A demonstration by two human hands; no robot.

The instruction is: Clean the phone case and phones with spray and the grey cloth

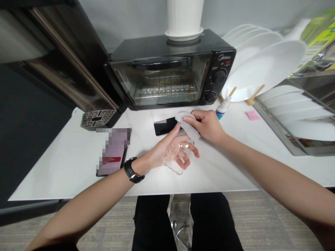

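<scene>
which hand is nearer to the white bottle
Right. The right hand is close by, just left of the white bottle; the left hand is farther left and nearer the person.

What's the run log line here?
left hand: holds clear case | right hand: grips pale cloth | dark phone: on white table, partly behind cloth

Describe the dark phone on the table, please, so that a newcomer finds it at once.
Look for the black toaster oven on the white table. In front of it, just beyond the left hand, a dark phone lies flat, partly hidden by the pale cloth. Unlike the lit phone to its left, its screen is dark.
</scene>
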